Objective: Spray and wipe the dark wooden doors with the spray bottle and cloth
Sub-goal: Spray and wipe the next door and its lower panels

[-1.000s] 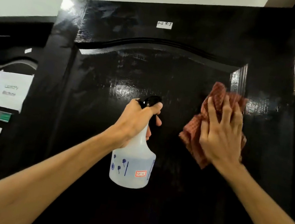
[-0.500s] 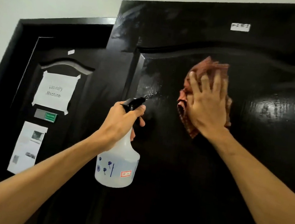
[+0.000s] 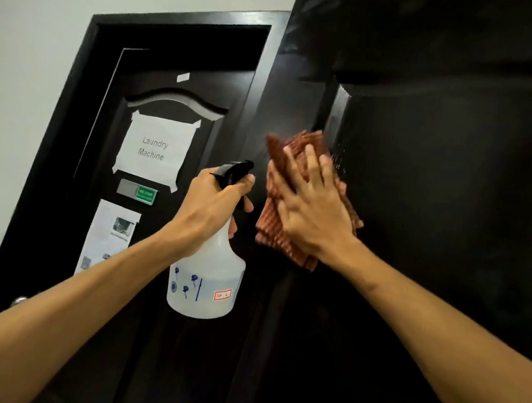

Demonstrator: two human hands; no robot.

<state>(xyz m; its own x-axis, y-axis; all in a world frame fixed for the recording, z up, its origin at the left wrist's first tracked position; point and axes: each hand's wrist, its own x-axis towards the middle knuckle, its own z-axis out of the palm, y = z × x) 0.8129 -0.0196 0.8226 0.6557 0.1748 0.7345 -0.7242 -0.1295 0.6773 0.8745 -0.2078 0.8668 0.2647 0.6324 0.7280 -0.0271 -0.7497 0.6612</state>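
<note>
While left fingers (image 3: 242, 185) clamp spray bottle (image 3: 205, 281), right fingers (image 3: 311, 163), spread, slid cloth (image 3: 269, 229) leftward.

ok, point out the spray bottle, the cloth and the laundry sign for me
spray bottle (image 3: 205, 285), head view, on its clear lower body.
cloth (image 3: 267, 232), head view, on its lower left fold.
laundry sign (image 3: 155, 150), head view, middle of the paper.

Within 1 s, the right hand (image 3: 315, 215) has slid the cloth (image 3: 269, 225) leftward across the door (image 3: 442, 226), from its right side to its left edge. The cloth now lies just beside the spray bottle (image 3: 205, 281) nozzle, having been well apart from it.
</note>
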